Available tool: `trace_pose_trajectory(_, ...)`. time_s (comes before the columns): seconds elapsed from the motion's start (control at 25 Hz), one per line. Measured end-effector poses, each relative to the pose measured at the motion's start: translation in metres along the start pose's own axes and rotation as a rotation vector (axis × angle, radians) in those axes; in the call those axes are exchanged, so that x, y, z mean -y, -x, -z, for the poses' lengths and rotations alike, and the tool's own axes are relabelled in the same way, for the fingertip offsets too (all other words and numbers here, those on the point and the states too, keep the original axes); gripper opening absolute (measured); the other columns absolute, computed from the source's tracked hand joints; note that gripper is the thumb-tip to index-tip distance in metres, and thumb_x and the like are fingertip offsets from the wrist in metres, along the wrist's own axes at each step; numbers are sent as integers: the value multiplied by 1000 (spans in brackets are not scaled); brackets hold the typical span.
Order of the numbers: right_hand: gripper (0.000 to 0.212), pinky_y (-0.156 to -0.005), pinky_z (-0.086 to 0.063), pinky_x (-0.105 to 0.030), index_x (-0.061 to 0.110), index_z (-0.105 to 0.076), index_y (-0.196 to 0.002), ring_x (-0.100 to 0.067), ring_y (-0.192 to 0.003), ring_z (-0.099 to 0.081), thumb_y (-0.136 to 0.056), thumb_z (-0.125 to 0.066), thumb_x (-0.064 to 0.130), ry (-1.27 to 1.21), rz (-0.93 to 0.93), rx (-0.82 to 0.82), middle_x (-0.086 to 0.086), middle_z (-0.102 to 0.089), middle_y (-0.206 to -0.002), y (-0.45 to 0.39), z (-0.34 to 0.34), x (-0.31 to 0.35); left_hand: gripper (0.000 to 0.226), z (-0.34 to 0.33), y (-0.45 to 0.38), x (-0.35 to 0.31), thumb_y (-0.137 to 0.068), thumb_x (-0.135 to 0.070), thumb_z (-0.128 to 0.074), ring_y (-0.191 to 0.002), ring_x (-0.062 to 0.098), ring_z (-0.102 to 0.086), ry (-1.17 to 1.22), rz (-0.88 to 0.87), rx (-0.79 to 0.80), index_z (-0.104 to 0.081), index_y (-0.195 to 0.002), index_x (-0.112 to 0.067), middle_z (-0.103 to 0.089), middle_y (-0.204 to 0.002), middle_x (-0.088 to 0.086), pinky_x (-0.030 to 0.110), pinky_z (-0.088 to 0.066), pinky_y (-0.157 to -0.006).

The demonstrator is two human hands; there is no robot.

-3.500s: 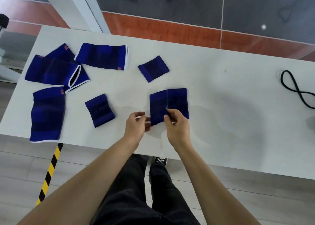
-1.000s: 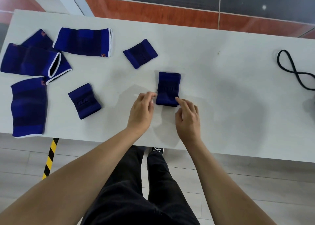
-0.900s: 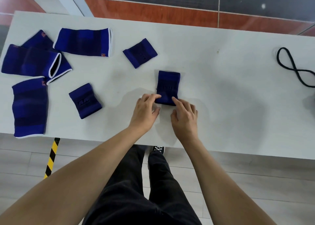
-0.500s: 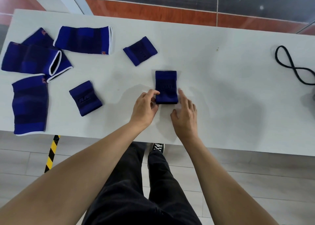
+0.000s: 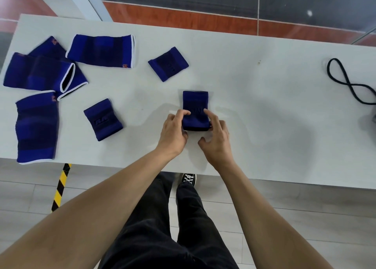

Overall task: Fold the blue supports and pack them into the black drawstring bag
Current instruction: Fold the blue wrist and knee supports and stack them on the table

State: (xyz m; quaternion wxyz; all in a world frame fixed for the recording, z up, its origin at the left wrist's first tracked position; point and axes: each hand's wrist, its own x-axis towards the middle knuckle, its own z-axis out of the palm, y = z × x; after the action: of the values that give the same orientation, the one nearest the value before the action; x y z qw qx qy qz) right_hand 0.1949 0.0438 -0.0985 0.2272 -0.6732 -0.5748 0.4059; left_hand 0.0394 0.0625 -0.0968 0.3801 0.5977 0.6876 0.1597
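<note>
A small folded blue support (image 5: 195,103) lies on the white table (image 5: 254,109) in front of me. My left hand (image 5: 174,130) grips its near left edge, and my right hand (image 5: 215,135) grips its near right edge. Two other small blue supports lie flat: one (image 5: 103,119) to the left, one (image 5: 168,63) further back. Several larger blue supports with white rims lie at the far left, among them one (image 5: 101,50) at the back and one (image 5: 36,127) at the near edge. A black drawstring cord (image 5: 345,81) loops at the right; the bag itself is mostly out of frame.
The table's near edge (image 5: 284,184) runs just behind my wrists. A white post (image 5: 89,1) rises behind the table's back left. Yellow-black tape (image 5: 61,187) marks the floor below the left side. My legs and a shoe (image 5: 189,179) show under the table.
The support was folded in half from a double-width piece. Since half a second ago both hands have closed onto its near end, fingers now over its top.
</note>
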Motion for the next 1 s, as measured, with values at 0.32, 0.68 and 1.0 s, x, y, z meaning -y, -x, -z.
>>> trace_pose_trajectory(0.32, 56, -90, -51, -39, 28, -59, -132, -20, -98, -56, -82, -69, 4, 41, 28, -56, 8, -53, -105, -3, -5, -14, 31, 6, -5, 10, -95, -15, -66, -91, 19, -59, 50, -91, -9, -62, -125, -16, -58, -109, -1, 36, -52, -90)
trace_pose_trajectory(0.68, 15, -88, -49, -44, 17, -68, -101, -18, -91, -56, -99, -59, 29, 25, -3, -66, 8, -55, -99, -15, -4, -16, 18, 18, -11, 11, -96, -36, -65, -76, 9, -60, 170, 41, 40, -66, -103, -21, -64, -84, -10, 25, -47, -69)
trace_pose_trajectory(1.0, 25, -85, -37, -38, 20, -52, -90, -21, -80, -44, -107, -40, 34, 189, -125, -42, 4, -47, -86, -28, -3, 3, 35, 12, -24, 6, -103, -43, -47, -84, 24, -61, 12, 107, 27, -62, -92, -14, -66, -89, 2, 36, -47, -73)
